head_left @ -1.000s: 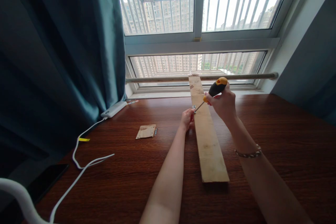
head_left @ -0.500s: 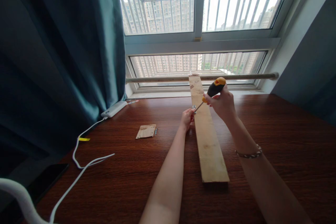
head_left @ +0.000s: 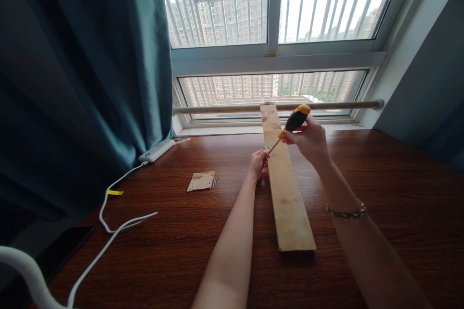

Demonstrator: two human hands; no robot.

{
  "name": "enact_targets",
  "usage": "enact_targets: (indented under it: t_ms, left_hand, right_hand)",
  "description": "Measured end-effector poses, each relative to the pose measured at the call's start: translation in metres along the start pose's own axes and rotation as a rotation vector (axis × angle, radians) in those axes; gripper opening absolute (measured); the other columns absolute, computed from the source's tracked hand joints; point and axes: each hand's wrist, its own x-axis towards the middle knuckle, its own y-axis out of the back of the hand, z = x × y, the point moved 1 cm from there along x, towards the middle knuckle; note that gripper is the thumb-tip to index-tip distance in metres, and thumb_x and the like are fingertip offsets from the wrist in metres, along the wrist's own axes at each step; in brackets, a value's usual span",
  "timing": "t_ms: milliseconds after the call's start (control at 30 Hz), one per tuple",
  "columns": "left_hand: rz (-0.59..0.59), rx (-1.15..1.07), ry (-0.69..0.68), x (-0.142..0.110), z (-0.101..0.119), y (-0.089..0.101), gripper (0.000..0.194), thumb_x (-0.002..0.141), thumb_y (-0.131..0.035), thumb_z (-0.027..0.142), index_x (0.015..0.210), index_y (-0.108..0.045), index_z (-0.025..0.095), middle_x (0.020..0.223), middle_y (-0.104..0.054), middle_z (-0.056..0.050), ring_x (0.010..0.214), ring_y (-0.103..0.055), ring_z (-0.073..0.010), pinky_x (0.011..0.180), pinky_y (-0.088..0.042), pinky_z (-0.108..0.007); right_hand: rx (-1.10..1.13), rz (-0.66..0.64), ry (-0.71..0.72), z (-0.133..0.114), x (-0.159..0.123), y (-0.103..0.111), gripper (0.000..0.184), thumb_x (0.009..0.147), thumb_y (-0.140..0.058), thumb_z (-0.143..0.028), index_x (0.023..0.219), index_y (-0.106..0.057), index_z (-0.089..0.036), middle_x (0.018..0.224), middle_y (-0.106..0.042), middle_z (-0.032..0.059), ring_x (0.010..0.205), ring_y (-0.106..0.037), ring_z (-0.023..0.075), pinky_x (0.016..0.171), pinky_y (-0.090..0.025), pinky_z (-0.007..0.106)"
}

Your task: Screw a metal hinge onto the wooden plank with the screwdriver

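A long pale wooden board (head_left: 289, 198) runs away from me, its far end against the rail by the window. In my right hand (head_left: 312, 139) is a screwdriver (head_left: 297, 119) with a black and yellow handle, held tilted. Its tip meets a small metal piece (head_left: 267, 148) on the board's left edge; the exact kind is too small to make out. My left hand (head_left: 258, 162) is closed in a pinch at that metal piece, with its fingers against the board's edge and partly hidden.
Left of the board lie a thin square of wood (head_left: 200, 181) and a few screws (head_left: 215, 181). A white power strip (head_left: 157, 150) with a white cable (head_left: 105, 212) sits by the blue curtain (head_left: 145, 58). A yellow strip (head_left: 115, 192) and a dark flat object (head_left: 65, 256) are further left.
My right hand has shifted slightly around the screwdriver handle, and its wrist has moved a little right. The screwdriver tip, left hand and board keep their places.
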Motion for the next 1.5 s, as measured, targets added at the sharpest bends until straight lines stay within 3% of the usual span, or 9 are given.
enact_targets:
  t_ms: [100, 200, 267, 333, 400, 533, 700, 1100, 1500]
  left_hand:
    - [0.005, -0.012, -0.016, 0.000, 0.000, -0.001, 0.032, 0.059, -0.073, 0.038, 0.058, -0.051, 0.014, 0.046, -0.040, 0.006, 0.038, -0.028, -0.0022, 0.038, -0.014, -0.020]
    - [0.008, -0.014, -0.028, -0.001, 0.001, -0.001, 0.033, 0.059, -0.073, 0.038, 0.057, -0.049, 0.014, 0.044, -0.036, 0.007, 0.037, -0.026, -0.0019, 0.037, -0.013, -0.019]
    - [0.009, 0.000, -0.031, -0.001, 0.001, -0.001, 0.032, 0.060, -0.072, 0.037, 0.057, -0.050, 0.014, 0.045, -0.037, 0.007, 0.037, -0.027, -0.0020, 0.037, -0.013, -0.019]
    - [0.014, 0.012, -0.030, -0.001, 0.001, -0.001, 0.031, 0.060, -0.072, 0.037, 0.058, -0.051, 0.014, 0.046, -0.039, 0.006, 0.038, -0.028, -0.0021, 0.037, -0.013, -0.019]
    - [0.018, 0.017, -0.025, 0.000, 0.001, -0.001, 0.031, 0.059, -0.072, 0.037, 0.059, -0.052, 0.014, 0.048, -0.041, 0.006, 0.038, -0.029, -0.0022, 0.037, -0.013, -0.020]
    - [0.028, 0.031, -0.020, -0.001, 0.001, -0.001, 0.030, 0.059, -0.072, 0.037, 0.059, -0.052, 0.014, 0.049, -0.042, 0.005, 0.039, -0.031, -0.0027, 0.039, -0.013, -0.020]
    - [0.021, 0.036, -0.023, -0.001, 0.001, -0.002, 0.029, 0.060, -0.070, 0.037, 0.061, -0.053, 0.014, 0.050, -0.044, 0.004, 0.040, -0.032, -0.0031, 0.039, -0.013, -0.020]
    - [0.047, 0.037, -0.022, -0.003, 0.004, -0.004, 0.026, 0.061, -0.068, 0.032, 0.057, -0.050, 0.014, 0.049, -0.040, 0.005, 0.040, -0.028, -0.0029, 0.039, -0.013, -0.020]
    - [0.066, 0.055, -0.027, -0.004, 0.006, -0.008, 0.024, 0.062, -0.065, 0.032, 0.058, -0.047, 0.016, 0.048, -0.035, 0.007, 0.039, -0.025, -0.0031, 0.037, -0.012, -0.019]
  right_hand:
    - [-0.201, 0.180, 0.083, 0.007, 0.001, -0.003, 0.045, 0.058, -0.074, -0.047, 0.084, -0.051, -0.020, 0.067, -0.064, 0.0015, 0.053, -0.063, 0.0218, 0.050, -0.053, 0.034]
    - [-0.231, 0.404, 0.126, 0.016, 0.004, -0.002, 0.041, 0.067, -0.067, -0.052, 0.086, -0.049, -0.020, 0.070, -0.064, 0.0018, 0.058, -0.063, 0.0196, 0.055, -0.050, 0.031]
    - [-0.216, 0.547, 0.121, 0.026, 0.009, 0.005, 0.039, 0.075, -0.058, -0.053, 0.091, -0.049, -0.019, 0.074, -0.064, 0.0024, 0.060, -0.062, 0.0177, 0.057, -0.049, 0.029]
    - [-0.263, 0.598, 0.068, 0.040, 0.018, 0.016, 0.037, 0.080, -0.052, -0.052, 0.095, -0.050, -0.018, 0.078, -0.064, 0.0036, 0.063, -0.061, 0.0171, 0.059, -0.047, 0.029]
    - [-0.408, 0.490, -0.044, 0.060, 0.028, 0.029, 0.036, 0.077, -0.055, -0.050, 0.093, -0.054, -0.017, 0.078, -0.065, 0.0054, 0.066, -0.061, 0.0186, 0.061, -0.046, 0.029]
    - [-0.788, 0.025, -0.343, 0.106, 0.038, 0.044, 0.034, 0.074, -0.059, -0.047, 0.082, -0.064, -0.014, 0.073, -0.067, 0.0112, 0.074, -0.064, 0.0252, 0.064, -0.045, 0.031]
    - [-1.047, -0.247, -0.439, 0.145, 0.032, 0.037, 0.038, 0.078, -0.056, -0.041, 0.092, -0.069, -0.009, 0.091, -0.068, 0.0206, 0.088, -0.065, 0.0306, 0.066, -0.047, 0.032]
    - [-1.051, -0.394, -0.513, 0.169, 0.022, 0.023, 0.041, 0.068, -0.066, -0.038, 0.097, -0.068, -0.008, 0.095, -0.068, 0.0212, 0.089, -0.066, 0.0327, 0.067, -0.051, 0.035]
    - [-1.074, -0.409, -0.527, 0.173, 0.019, 0.022, 0.047, 0.068, -0.070, -0.040, 0.102, -0.064, -0.007, 0.105, -0.065, 0.0235, 0.095, -0.064, 0.0339, 0.072, -0.052, 0.037]
